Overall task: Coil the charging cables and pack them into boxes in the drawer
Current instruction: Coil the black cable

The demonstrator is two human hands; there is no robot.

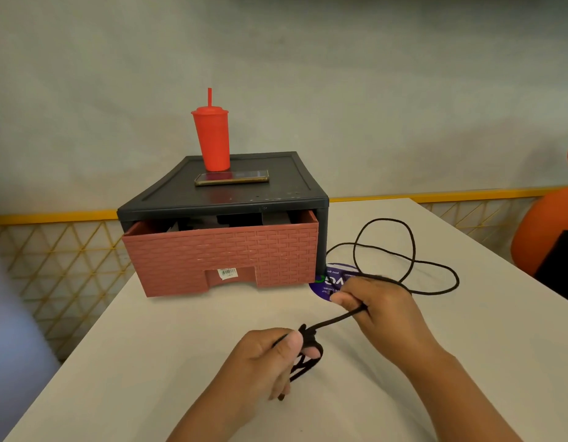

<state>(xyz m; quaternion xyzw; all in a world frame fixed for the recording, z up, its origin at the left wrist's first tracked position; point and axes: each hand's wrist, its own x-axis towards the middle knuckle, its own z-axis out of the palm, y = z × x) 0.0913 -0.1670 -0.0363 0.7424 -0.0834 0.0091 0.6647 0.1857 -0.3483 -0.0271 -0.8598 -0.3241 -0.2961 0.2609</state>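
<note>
Cable (335, 319), loops pinched in left hand (263, 355), strand gripped in curled right hand (375, 307): feed slack evenly, lay matching loops.

black cable (413, 260), dark grey drawer unit (187, 196), drawer (222, 256) front dusty red w/ brick-weave pattern, red tumbler (212, 138) + straw, white table (148, 346), purple round sticker (332, 279)

Barcode label (228, 272) on drawer front (193, 256), purple sticker (328, 283) on table (168, 352), neither legible
</note>
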